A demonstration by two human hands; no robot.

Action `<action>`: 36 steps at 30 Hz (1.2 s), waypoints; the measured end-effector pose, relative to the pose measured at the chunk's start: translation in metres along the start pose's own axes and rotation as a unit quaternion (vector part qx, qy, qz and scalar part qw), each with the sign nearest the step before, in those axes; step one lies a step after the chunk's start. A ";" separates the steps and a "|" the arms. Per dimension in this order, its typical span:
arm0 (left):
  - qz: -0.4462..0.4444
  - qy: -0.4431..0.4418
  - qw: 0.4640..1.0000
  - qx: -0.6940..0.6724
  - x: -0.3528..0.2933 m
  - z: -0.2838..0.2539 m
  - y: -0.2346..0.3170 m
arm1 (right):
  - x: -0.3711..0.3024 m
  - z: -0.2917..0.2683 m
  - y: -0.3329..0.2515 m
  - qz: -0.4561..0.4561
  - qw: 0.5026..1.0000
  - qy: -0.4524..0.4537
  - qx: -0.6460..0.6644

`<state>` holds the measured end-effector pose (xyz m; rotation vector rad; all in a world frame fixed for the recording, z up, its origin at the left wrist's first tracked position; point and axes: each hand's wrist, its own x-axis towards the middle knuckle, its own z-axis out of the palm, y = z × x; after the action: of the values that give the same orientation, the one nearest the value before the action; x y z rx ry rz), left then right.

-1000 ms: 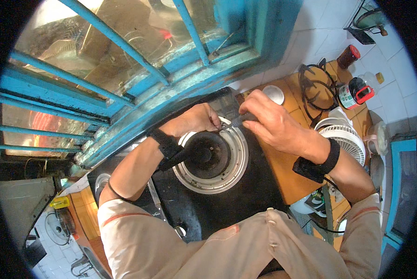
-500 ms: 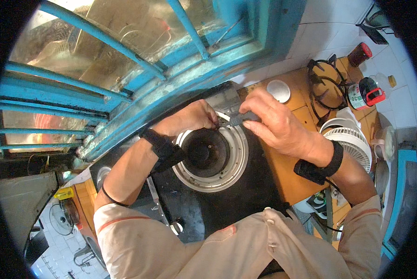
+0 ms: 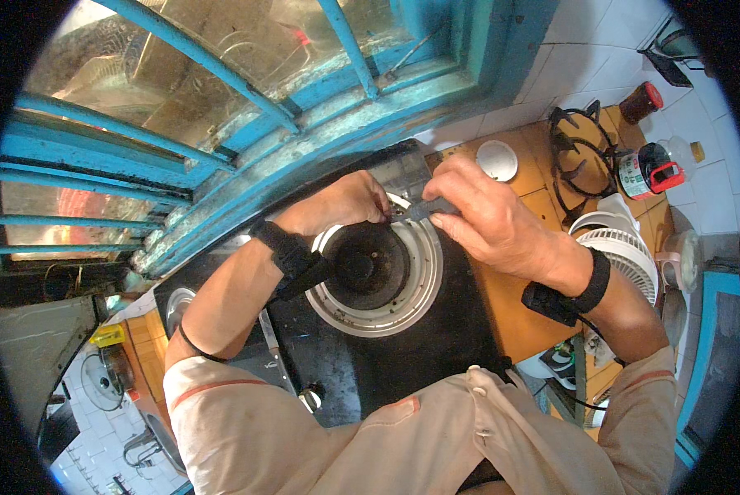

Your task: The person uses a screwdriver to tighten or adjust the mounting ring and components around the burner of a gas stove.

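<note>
On a black stovetop (image 3: 436, 346) sits a round pale metal ring (image 3: 426, 285) around a dark, sooty burner bowl (image 3: 355, 272). My left hand (image 3: 345, 202) is at the ring's far edge, fingertips closed together; whatever they pinch is hidden. From the right, my right hand (image 3: 494, 221) grips the dark grey handle of a screwdriver (image 3: 433, 209), held nearly level above the ring's far side. Its shaft points left toward my left fingertips, and the tip is too small to make out. A knife (image 3: 278, 359) with a dark handle lies on the stove left of the ring.
A blue barred window (image 3: 221, 78) borders the stove's far left. To the right, an orange-tiled counter holds a white lid-like disc (image 3: 497, 160), a black pan support (image 3: 580, 157), a red-capped jar (image 3: 641, 101), a bottle (image 3: 650, 169) and a white fan (image 3: 622, 247).
Both hands keep almost the same place and grip. The view has shifted slightly, and my left fingers have moved very little at the ring's edge.
</note>
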<state>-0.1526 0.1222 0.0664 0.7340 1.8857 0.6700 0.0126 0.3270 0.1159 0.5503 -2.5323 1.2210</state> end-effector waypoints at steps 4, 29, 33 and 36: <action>0.006 0.007 1.000 -0.029 -0.007 0.001 0.009 | 0.009 0.002 -0.004 -0.044 0.999 -0.003 -0.015; 0.041 0.062 0.994 -0.078 -0.009 0.011 -0.021 | 0.034 0.007 -0.010 -0.096 0.992 -0.042 -0.064; 0.053 0.042 0.997 -0.032 0.000 0.014 -0.031 | 0.036 0.008 -0.008 -0.109 0.991 -0.033 -0.074; 0.070 0.056 0.996 -0.023 -0.001 0.013 -0.033 | 0.036 0.007 -0.008 -0.106 0.991 -0.036 -0.068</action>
<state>-0.1465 0.1010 0.0385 0.8194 1.9257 0.8567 -0.0163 0.3097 0.1315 0.8196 -2.5136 0.9622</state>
